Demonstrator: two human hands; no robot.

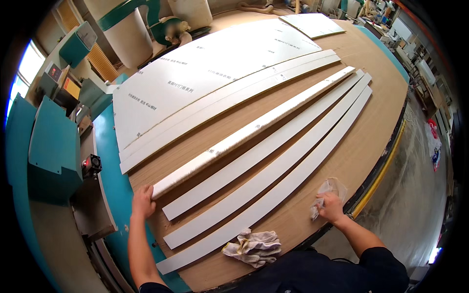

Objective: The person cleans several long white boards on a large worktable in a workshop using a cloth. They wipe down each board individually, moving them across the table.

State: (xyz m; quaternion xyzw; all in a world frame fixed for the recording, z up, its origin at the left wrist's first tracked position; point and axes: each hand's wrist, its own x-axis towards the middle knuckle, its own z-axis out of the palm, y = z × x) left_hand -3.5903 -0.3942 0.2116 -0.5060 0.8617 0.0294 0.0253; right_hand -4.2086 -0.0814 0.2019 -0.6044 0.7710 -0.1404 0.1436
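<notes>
At the near left end of a long white strip (254,128), my left hand (143,201) is closed on the strip's end. That strip has ragged, film-like edges and runs away to the far right. Three smooth white strips (266,161) lie to its right, fanned out side by side. Toward the table's right edge, my right hand (330,206) grips a crumpled piece of thin translucent plastic film (335,185), part of which spreads out beyond the fingers. A pair of whitish work gloves (253,247) lies bunched up close to my body.
Large white printed panels (195,73) cover the far left of the brown tabletop (376,122), with a smaller panel (312,25) at the back. A teal machine (53,136) stands along the left. Past the table's right edge, a yellow bar (381,171) borders the grey floor.
</notes>
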